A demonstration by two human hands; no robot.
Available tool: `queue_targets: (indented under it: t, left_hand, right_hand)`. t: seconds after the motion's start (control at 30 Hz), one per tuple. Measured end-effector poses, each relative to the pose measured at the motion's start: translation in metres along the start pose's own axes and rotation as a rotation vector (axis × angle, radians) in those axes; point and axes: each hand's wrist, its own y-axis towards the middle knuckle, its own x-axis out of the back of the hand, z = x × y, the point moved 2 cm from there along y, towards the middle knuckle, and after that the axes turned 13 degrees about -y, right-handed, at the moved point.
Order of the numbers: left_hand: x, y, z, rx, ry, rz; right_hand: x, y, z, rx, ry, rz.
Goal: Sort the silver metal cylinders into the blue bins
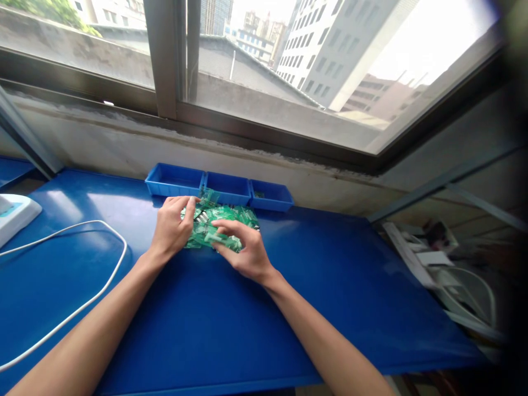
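Observation:
A heap of small green circuit boards (223, 213) lies on the blue table, just in front of the bins. My left hand (173, 224) is at the heap's left side with its thumb and fingers pinched together. Green boards (210, 196) stick up by its fingertips, blurred, and I cannot tell how many it grips. On the near right side of the heap, my right hand (245, 250) curls its thumb and fingers around a green circuit board (223, 240). Parts of the heap are hidden behind both hands.
Three blue bins (228, 190) stand in a row along the wall; the right one has small pieces in it. A white cable (119, 258) loops over the blue table (214, 330) from a white device (16, 217). Behind is a window (264, 118); a rack (437, 264) stands at right.

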Motion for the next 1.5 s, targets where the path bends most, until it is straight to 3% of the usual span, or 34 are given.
queue_targets:
  t: [0.13,0.27,0.4,0.5,0.7,0.83,1.0,1.1,1.33,1.5]
  left_hand:
    - [-0.005,0.001,-0.011,-0.073,-0.019,0.059]
    - [-0.025,0.005,-0.034,-0.205,0.023,0.209]
    - [-0.054,0.01,-0.052,-0.288,0.11,0.295]
    - [-0.071,0.006,-0.054,-0.316,0.182,0.315]
    - [-0.078,-0.007,-0.046,-0.359,0.256,0.358]
    - [-0.074,-0.006,-0.044,-0.336,0.258,0.35]
    - [-0.075,-0.008,-0.043,-0.321,0.252,0.375]
    - [-0.076,-0.011,-0.043,-0.31,0.257,0.378]
    - [-0.077,-0.015,-0.045,-0.266,0.261,0.336]
    - [-0.066,-0.008,-0.044,-0.173,0.343,0.099]
  right_hand:
    - [0.022,0.011,-0.024,-0.265,0.073,-0.234]
    - [0.046,0.019,-0.055,-0.434,0.181,-0.37]
    - [0.06,0.015,-0.079,-0.438,0.257,-0.437]
    - [0.065,0.005,-0.09,-0.445,0.216,-0.447]
    - [0.092,0.006,-0.108,-0.44,-0.141,-0.475]
    - [0.105,0.03,-0.12,-0.339,-0.432,-0.395]
    - [0.097,0.054,-0.133,-0.306,-0.607,-0.035]
    - [0.094,0.056,-0.134,-0.324,-0.601,0.084]
    - [0.092,0.058,-0.127,-0.275,-0.737,-0.006]
    - [0.08,0.053,-0.11,-0.265,-0.811,-0.088]
